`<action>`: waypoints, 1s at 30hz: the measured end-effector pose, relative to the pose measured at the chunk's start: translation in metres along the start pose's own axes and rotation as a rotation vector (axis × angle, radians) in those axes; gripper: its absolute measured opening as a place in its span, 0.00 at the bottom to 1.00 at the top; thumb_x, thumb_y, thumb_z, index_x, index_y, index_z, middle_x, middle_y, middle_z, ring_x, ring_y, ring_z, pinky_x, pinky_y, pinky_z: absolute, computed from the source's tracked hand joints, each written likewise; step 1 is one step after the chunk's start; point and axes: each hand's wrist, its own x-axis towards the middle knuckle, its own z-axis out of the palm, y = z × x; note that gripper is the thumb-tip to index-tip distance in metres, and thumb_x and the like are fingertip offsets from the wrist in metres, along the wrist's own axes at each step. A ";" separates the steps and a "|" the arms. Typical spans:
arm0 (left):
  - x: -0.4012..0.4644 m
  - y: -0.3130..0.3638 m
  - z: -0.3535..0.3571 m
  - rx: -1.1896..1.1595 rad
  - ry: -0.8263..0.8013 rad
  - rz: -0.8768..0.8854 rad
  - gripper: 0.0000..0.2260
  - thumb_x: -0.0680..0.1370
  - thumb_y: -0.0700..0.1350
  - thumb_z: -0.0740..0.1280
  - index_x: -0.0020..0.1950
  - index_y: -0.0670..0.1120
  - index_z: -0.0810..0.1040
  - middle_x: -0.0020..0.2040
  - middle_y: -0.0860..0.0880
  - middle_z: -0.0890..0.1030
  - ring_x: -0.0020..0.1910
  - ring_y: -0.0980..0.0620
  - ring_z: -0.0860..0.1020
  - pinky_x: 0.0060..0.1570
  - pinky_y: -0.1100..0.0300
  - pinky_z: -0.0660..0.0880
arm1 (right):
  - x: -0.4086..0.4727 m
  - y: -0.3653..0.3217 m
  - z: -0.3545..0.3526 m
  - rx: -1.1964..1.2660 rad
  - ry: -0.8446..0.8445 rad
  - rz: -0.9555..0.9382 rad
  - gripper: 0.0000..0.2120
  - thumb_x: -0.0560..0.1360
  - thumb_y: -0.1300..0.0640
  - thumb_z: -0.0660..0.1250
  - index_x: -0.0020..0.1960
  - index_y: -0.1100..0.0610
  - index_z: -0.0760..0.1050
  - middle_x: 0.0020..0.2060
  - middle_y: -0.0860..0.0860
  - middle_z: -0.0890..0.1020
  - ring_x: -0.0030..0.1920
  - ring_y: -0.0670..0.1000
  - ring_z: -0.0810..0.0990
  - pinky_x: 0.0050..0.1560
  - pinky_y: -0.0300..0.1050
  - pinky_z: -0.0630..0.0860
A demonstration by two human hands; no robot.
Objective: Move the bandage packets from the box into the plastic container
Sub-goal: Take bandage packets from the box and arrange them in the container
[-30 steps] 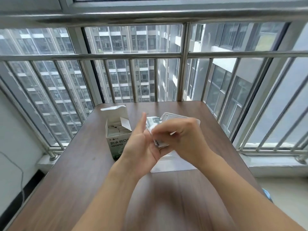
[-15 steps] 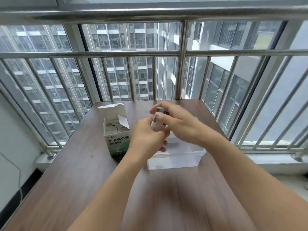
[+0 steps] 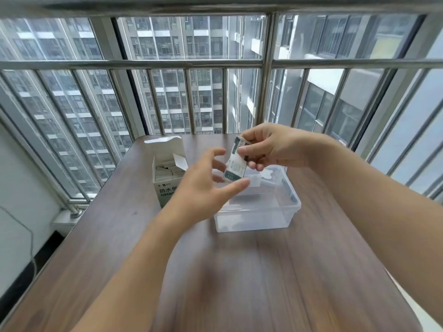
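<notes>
A white bandage box (image 3: 167, 173) stands upright on the wooden table (image 3: 263, 271), flap open, with several packets (image 3: 167, 173) packed inside. A clear plastic container (image 3: 261, 216) sits to its right, looking empty. My right hand (image 3: 271, 146) pinches a small stack of white-and-green bandage packets (image 3: 236, 164) above the container's far left corner. My left hand (image 3: 206, 188) hovers just left of the packets with fingers spread, holding nothing and covering the container's left rim.
A steel window railing (image 3: 263, 63) runs right behind the table's far edge. The table's left side drops to a white wall and a thin cable (image 3: 31, 238). Bare wood lies between me and the container.
My hands have separated: the left let go of the packets and opened. The right hand keeps the stack and has lifted it over the container. The view tilted down slightly.
</notes>
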 end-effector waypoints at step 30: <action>-0.036 -0.075 0.046 -0.258 0.344 -0.058 0.15 0.82 0.59 0.52 0.57 0.54 0.72 0.30 0.53 0.78 0.23 0.49 0.75 0.25 0.53 0.74 | 0.031 0.034 0.078 -0.425 0.224 0.379 0.21 0.73 0.62 0.76 0.64 0.64 0.76 0.35 0.55 0.83 0.33 0.51 0.83 0.37 0.41 0.82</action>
